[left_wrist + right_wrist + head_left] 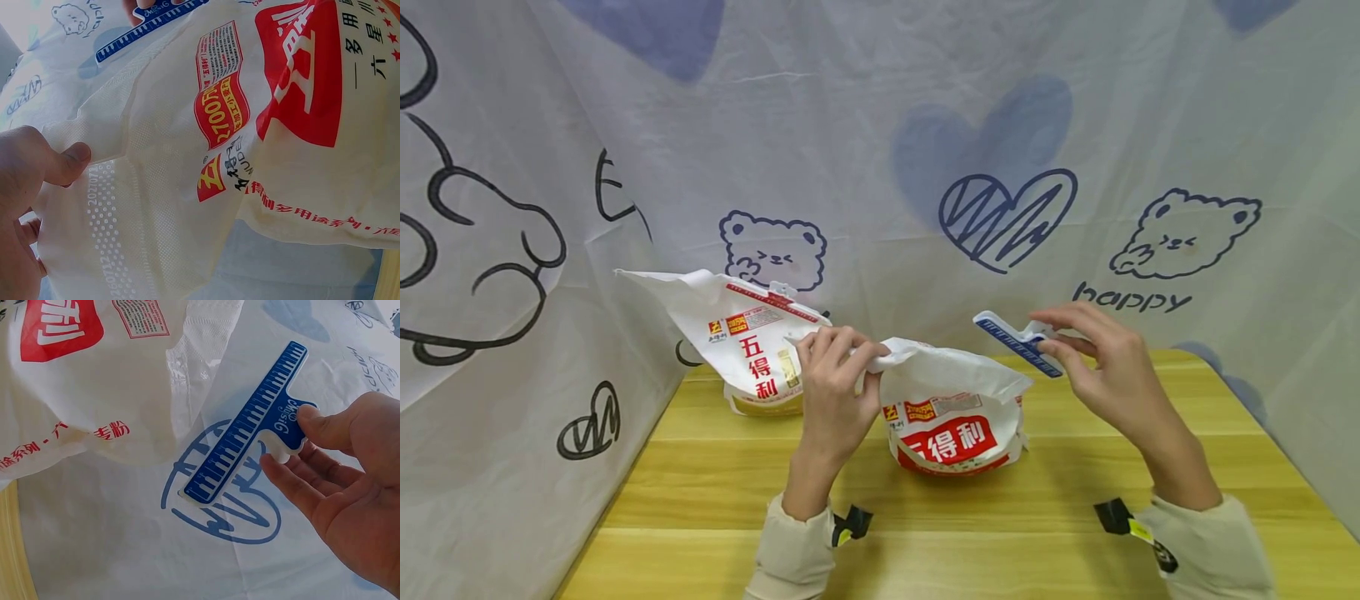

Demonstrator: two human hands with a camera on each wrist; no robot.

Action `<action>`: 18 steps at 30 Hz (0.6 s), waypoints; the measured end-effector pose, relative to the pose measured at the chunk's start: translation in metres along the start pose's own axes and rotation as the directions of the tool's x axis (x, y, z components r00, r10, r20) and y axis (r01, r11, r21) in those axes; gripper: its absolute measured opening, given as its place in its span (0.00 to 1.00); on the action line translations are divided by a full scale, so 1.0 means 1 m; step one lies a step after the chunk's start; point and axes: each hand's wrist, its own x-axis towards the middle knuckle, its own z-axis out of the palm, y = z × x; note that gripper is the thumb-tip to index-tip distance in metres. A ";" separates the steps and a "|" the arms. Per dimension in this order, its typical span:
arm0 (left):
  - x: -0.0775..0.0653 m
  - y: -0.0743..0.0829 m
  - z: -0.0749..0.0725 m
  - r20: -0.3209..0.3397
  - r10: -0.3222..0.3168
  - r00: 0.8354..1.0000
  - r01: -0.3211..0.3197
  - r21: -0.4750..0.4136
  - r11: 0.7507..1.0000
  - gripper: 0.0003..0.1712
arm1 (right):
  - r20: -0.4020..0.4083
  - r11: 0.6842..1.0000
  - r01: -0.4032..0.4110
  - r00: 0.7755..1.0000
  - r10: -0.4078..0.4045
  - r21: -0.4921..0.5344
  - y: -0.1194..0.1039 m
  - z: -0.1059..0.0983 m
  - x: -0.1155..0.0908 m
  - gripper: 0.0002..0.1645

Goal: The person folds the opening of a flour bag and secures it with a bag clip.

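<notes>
My left hand [841, 387] pinches the upper left corner of a white flour bag [958, 375] with red printing, which stands on the table. In the left wrist view the thumb lies on the bag's folded, dotted edge [103, 212]. To the right of the bag, my right hand [1112, 367] holds a blue and white clip [1018, 343] by its handle, between thumb and fingers. The right wrist view shows piano keys printed along the clip [250, 425]; its long bar is apart from the bag.
A second white flour bag [730, 337] stands behind on the left, with a red clip [772, 300] across its top edge. Both bags are on a yellow wooden table [985, 533]. A white cloth [865, 150] with blue drawings hangs behind and at the sides.
</notes>
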 end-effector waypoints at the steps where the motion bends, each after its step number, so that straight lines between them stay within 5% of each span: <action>1: 0.000 0.000 0.000 -0.001 0.000 1.000 0.000 -0.001 1.000 0.10 | 0.003 1.000 -0.003 1.000 0.003 -0.001 0.000 0.000 0.000 0.24; 18: -0.001 -0.001 0.001 -0.001 0.000 1.000 0.000 0.001 1.000 0.10 | -0.012 0.999 0.018 1.000 -0.019 -0.031 -0.003 0.005 0.003 0.19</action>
